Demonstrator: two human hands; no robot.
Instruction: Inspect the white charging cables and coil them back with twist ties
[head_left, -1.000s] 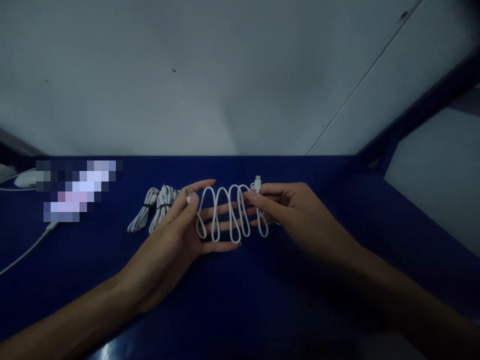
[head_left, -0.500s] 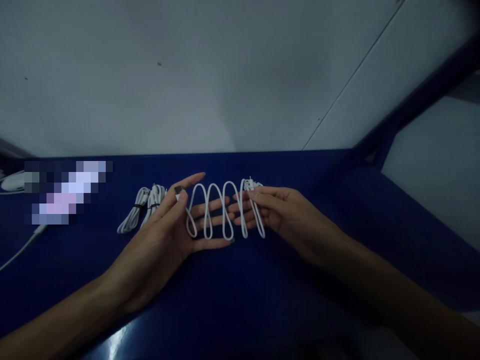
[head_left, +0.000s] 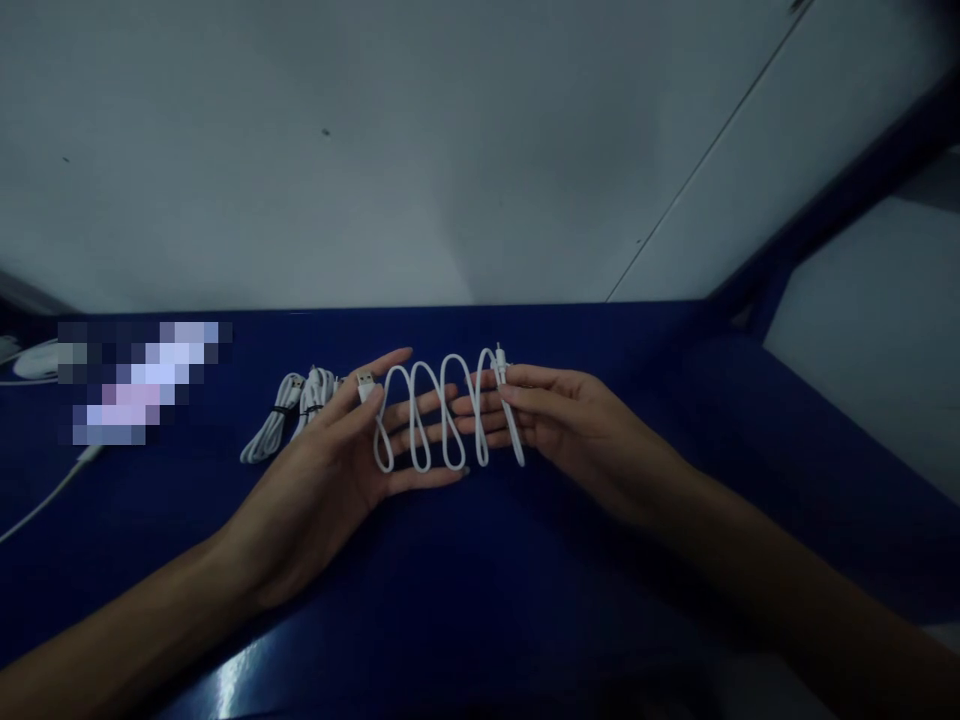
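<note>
A white cable [head_left: 453,410] is spread in several zigzag loops between my two hands, above the blue table. My left hand [head_left: 337,450], palm up, pinches its USB plug end under the thumb, with the other fingers stretched behind the loops. At the opposite end, my right hand [head_left: 559,400] holds the cable near its small connector [head_left: 500,355] between thumb and fingers. Beyond my left hand lie bundled white cables; one bundle [head_left: 274,418] has a black tie around it, and another [head_left: 313,392] is partly hidden by my left hand.
On the left of the blue table [head_left: 480,580] lies a pixelated bright object [head_left: 150,375] with a white cord [head_left: 46,500] leading from it. A white rounded item [head_left: 41,360] sits farther left. A grey panel [head_left: 375,180] rises behind the table.
My right hand has shifted slightly, and the small connector now stands clearer above its fingertips. The USB plug in my left hand shows more of its metal face. The view has shifted slightly.
</note>
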